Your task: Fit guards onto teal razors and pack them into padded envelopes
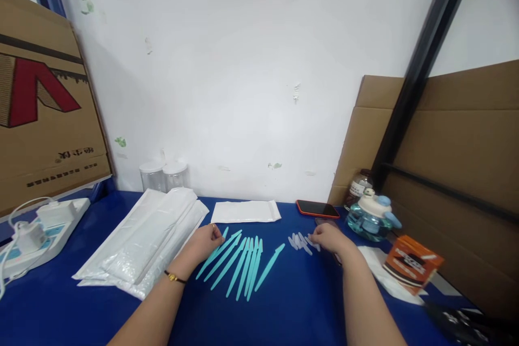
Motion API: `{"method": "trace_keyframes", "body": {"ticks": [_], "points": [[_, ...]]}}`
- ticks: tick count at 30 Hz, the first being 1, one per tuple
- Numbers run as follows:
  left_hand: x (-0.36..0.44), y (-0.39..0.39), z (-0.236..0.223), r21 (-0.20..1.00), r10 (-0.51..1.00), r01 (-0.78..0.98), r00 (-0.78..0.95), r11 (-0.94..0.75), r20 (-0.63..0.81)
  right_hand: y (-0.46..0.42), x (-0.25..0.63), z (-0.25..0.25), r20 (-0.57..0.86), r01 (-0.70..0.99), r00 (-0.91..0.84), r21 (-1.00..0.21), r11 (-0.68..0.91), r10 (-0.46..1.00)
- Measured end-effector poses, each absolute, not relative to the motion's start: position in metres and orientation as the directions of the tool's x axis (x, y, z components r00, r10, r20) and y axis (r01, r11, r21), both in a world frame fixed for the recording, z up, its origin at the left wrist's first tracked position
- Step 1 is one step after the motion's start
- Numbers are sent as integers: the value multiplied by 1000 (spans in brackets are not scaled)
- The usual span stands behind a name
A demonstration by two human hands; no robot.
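Observation:
Several teal eyebrow razors (239, 265) lie fanned out on the blue table (267, 319). My left hand (205, 242) has its fingers closed at the blade end of the leftmost razor (211, 259); the fingertips partly cover it. To the right of the razors is a small pile of clear plastic caps (300, 242). My right hand (327, 237) pinches at the right edge of this pile, with a cap at its fingertips. One razor (270, 267) lies a little apart from the others, nearest the caps.
White padded mailers (141, 243) are stacked at left, and a single white packet (245, 211) lies behind the razors. A phone (317, 208), a teal bottle (371, 219) and an orange box (413, 265) are at right. A power strip (40, 248) sits far left.

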State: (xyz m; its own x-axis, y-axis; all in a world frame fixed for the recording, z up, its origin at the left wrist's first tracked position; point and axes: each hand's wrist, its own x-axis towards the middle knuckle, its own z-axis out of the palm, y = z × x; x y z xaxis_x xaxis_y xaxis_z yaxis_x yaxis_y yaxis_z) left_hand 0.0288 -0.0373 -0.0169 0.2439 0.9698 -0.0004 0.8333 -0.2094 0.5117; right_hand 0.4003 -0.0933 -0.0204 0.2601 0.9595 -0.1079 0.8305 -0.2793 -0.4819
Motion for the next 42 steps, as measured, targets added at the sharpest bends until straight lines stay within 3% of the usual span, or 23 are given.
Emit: {"method": "trace_keyframes", "body": {"ticks": [4,7,9,15,21,25,29,33,37,42], "points": [[25,-44,-18,509,967,826,251,-241,50,-100,381,-7,29,835,218,-522,-172,975],[22,-50,-16,489,959,831,280,-266,47,-109,352,-2,-154,761,-41,-646,-69,987],[23,-56,-15,479,952,833,305,-277,20,-113,328,-5,-272,744,-193,-667,-41,943],[36,-74,-16,500,938,821,344,-275,-49,-100,264,-19,1,753,-468,-523,400,884],[35,-74,-18,603,940,783,304,-154,-153,-88,223,-22,71,684,-518,-564,462,853],[33,-72,-15,561,940,793,332,-237,-73,-88,220,-20,155,623,-542,-585,519,826],[39,-75,-8,480,928,802,362,-357,86,-84,268,-7,296,653,-323,-617,438,899],[62,-78,-1,330,932,878,363,-347,13,-82,355,4,387,810,91,-565,158,917],[91,-76,-1,199,914,897,405,-395,-7,-88,406,-1,189,864,322,-459,-207,927],[106,-69,-4,186,903,888,430,-421,-9,-85,399,-16,45,836,357,-460,-298,933]]}}
